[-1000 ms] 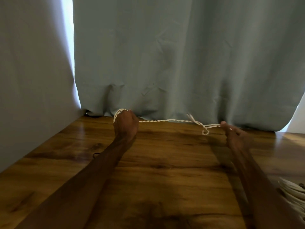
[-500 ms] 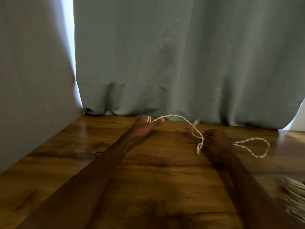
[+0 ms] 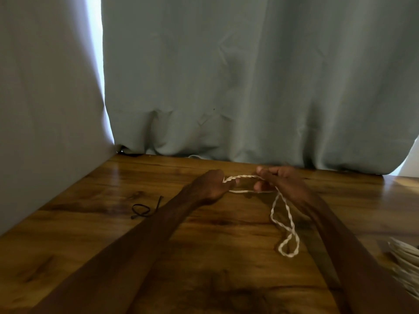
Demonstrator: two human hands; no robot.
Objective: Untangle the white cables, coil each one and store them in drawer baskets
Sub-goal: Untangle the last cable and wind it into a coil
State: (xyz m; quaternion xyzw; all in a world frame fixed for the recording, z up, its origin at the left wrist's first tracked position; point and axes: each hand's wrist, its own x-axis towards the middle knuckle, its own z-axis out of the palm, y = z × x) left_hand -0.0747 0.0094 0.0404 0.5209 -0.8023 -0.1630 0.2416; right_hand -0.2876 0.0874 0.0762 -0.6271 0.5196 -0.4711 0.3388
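Note:
A twisted white cable [image 3: 284, 225] runs between both hands above the wooden table [image 3: 204, 257]. My left hand [image 3: 209, 185] grips one end of it, fingers curled round the strand. My right hand [image 3: 281, 181] pinches the cable a short way to the right. Two short strands span the small gap between the hands. From my right hand a long twisted loop hangs down and lies on the table toward me. More white cables [image 3: 405, 264] sit in a pile at the right edge, partly cut off.
A small black cable tie [image 3: 145, 209] lies on the table left of my left forearm. Grey-green curtains [image 3: 226, 87] hang along the table's back and left sides. No drawer basket is in view.
My hands have come close together near the table's middle back. The loop that lay to the right of my right hand now hangs toward me.

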